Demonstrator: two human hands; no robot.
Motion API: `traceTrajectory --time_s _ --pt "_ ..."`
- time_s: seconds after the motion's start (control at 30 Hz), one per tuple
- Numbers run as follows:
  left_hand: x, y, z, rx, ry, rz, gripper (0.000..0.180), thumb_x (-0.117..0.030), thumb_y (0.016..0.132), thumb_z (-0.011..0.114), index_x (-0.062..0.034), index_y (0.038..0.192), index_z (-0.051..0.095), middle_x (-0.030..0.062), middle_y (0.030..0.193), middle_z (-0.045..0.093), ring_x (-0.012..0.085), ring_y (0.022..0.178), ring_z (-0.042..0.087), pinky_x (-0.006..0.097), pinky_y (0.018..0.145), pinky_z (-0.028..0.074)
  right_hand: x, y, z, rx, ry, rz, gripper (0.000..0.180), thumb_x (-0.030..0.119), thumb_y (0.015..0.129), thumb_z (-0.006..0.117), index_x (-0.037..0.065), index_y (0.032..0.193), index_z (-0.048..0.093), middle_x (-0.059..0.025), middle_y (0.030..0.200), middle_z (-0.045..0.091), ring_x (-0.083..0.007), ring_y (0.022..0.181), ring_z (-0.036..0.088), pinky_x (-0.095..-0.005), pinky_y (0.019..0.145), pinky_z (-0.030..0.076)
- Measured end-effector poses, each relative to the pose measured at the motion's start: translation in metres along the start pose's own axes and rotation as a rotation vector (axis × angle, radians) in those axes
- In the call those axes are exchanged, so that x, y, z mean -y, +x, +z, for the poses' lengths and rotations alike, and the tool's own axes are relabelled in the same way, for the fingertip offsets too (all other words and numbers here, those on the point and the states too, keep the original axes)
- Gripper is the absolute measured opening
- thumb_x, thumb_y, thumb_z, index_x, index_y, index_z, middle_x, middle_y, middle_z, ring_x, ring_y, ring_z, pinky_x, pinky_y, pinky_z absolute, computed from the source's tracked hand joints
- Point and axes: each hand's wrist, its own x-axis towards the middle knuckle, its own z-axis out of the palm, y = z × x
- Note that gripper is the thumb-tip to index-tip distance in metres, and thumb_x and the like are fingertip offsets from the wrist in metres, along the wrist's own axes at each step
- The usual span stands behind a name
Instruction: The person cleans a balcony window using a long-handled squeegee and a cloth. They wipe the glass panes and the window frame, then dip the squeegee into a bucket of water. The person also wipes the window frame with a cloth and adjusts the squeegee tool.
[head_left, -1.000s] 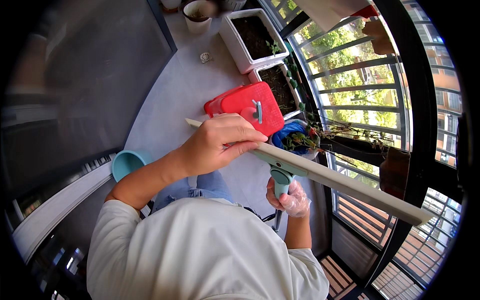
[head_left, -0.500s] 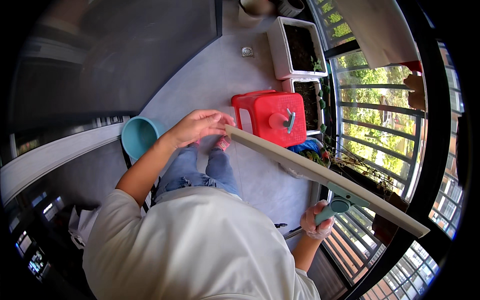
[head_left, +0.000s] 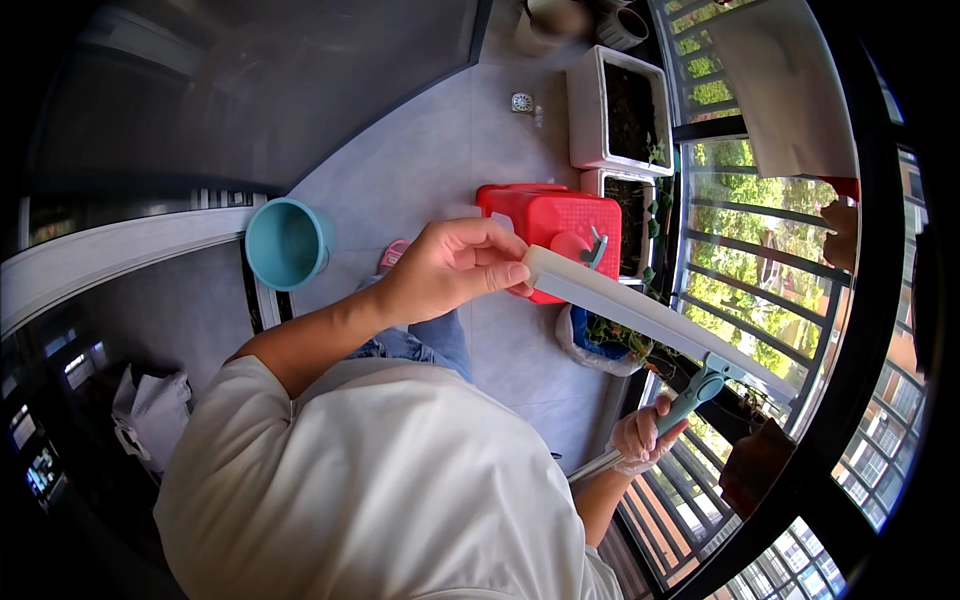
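Note:
I hold a long window squeegee (head_left: pixel 640 318) slanting from the middle of the view down to the right. Its head has a cream strip along a pale grey one, and a teal handle (head_left: pixel 685 405) joins it towards its right end. In a clear disposable glove, my right hand (head_left: pixel 645 437) wraps round that handle. My left hand (head_left: pixel 462 262) is bare; its thumb and fingers close at the left end of the head. Some of its fingertips are hidden behind that end. Below the head stands a red stool (head_left: pixel 545 207), with a small pink-and-teal object (head_left: pixel 575 247) on top.
A teal bucket (head_left: pixel 290 245) stands on the grey floor at left. White planter boxes (head_left: pixel 590 110) with soil and plants line the barred window (head_left: pixel 765 230) at right. A bag with blue lining (head_left: pixel 580 345) lies beyond the squeegee. Pots (head_left: pixel 622 30) stand at the far end.
My left hand has moved right and closed at the end of the squeegee's head. The head has turned, showing its pale grey strip, and its left end has shifted right.

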Motion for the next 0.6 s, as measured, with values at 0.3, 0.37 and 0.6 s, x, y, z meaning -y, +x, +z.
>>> traceTrajectory --time_s 0.3,0.37,0.6 --pt "-0.014 -0.012 0.013 0.084 0.042 0.043 0.034 0.002 0.081 0.061 0.0015 0.113 0.051 0.0111 0.094 0.06 0.0197 0.084 0.061 0.033 0.076 0.051 -0.013 -0.004 -0.013 -0.09 0.171 0.051 0.041 0.04 0.094 0.037 0.001 0.106 0.04 -0.0015 0.053 0.043 -0.0048 0.034 0.041 -0.016 0.028 0.029" --pt "-0.014 -0.014 0.013 0.087 0.022 0.046 0.034 0.001 0.08 0.061 0.0018 0.113 0.051 0.0114 0.096 0.059 0.0195 0.086 0.061 0.033 0.077 0.052 -0.018 0.0 -0.013 -0.054 0.216 0.06 0.042 0.038 0.095 0.035 -0.001 0.109 0.038 -0.006 0.06 0.045 -0.0049 0.035 0.041 -0.0162 0.029 0.03" --pt "-0.024 -0.018 0.017 0.11 -0.016 -0.008 0.036 -0.002 0.078 0.065 0.0032 0.11 0.05 0.0117 0.103 0.056 0.0188 0.095 0.058 0.035 0.082 0.051 -0.032 0.003 -0.013 -0.141 0.269 0.108 0.044 0.041 0.095 0.033 -0.001 0.108 0.04 -0.0047 0.058 0.046 -0.0057 0.036 0.043 -0.0156 0.03 0.028"
